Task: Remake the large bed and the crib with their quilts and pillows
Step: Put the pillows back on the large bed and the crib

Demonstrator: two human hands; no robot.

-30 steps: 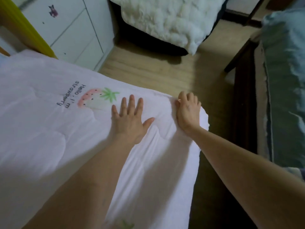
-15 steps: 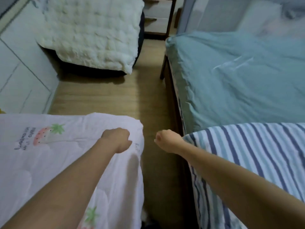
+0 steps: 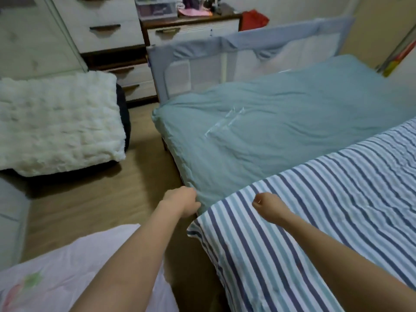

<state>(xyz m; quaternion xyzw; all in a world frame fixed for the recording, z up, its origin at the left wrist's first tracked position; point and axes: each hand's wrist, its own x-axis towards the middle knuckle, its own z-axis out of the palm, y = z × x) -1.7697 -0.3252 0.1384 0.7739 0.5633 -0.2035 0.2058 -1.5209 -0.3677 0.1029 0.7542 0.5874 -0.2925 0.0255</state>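
The large bed's teal sheet (image 3: 281, 122) fills the right half of the view. A blue-and-white striped quilt (image 3: 315, 221) lies across its near part. My left hand (image 3: 183, 202) is curled into a fist at the bed's near left edge, beside the quilt's corner, and holds nothing I can see. Over the striped quilt hovers my right hand (image 3: 267, 206), also a fist with nothing visible in it. The pink strawberry quilt (image 3: 56, 273) covers the crib at the lower left, under my left forearm.
A grey mesh bed rail (image 3: 225, 59) stands along the bed's far side. A fluffy white blanket (image 3: 56, 122) drapes a dark seat at the left. White drawers (image 3: 108, 30) line the back wall. Wooden floor (image 3: 101, 194) runs between crib and bed.
Both hands lifted off the pink quilt, curled into fists and swung right toward the large bed. My view turned from the crib to the bed.
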